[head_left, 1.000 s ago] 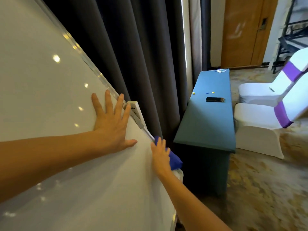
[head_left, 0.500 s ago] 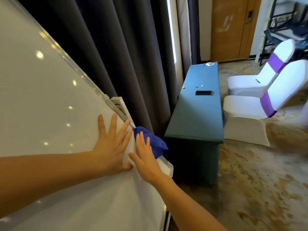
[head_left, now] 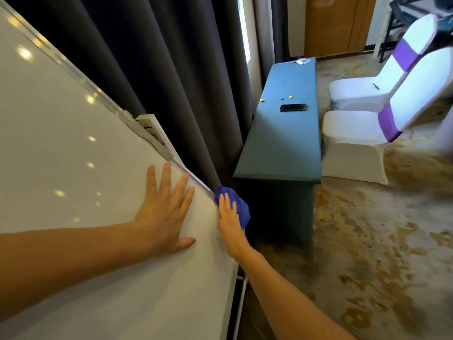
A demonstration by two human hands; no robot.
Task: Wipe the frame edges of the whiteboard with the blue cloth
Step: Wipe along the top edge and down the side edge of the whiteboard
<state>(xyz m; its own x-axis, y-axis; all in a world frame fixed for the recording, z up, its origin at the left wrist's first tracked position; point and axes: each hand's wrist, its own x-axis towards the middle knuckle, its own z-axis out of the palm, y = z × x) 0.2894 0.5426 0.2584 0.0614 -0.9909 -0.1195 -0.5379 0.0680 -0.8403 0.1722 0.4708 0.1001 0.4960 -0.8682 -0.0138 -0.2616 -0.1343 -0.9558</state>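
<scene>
The whiteboard [head_left: 73, 155] fills the left of the head view, its pale metal frame edge [head_left: 193, 179] running down to the right. My left hand [head_left: 166, 212] lies flat on the board surface, fingers spread, holding nothing. My right hand [head_left: 229, 224] presses the bunched blue cloth [head_left: 239, 204] against the right frame edge, at the board's lower right corner. Most of the cloth sits behind and beyond my fingers. A white bracket [head_left: 153, 130] is fixed on the frame higher up.
Dark grey curtains [head_left: 159, 69] hang right behind the board. A long teal table [head_left: 282, 148] stands close to the right, with a black phone [head_left: 293, 107] and small coloured bits on it. Two white covered chairs [head_left: 362, 133] with purple sashes stand beyond, on patterned carpet.
My right hand slid the blue cloth up the frame edge, then back down towards the board's lower right corner. My left hand stayed flat on the board. The camera view shifted.
</scene>
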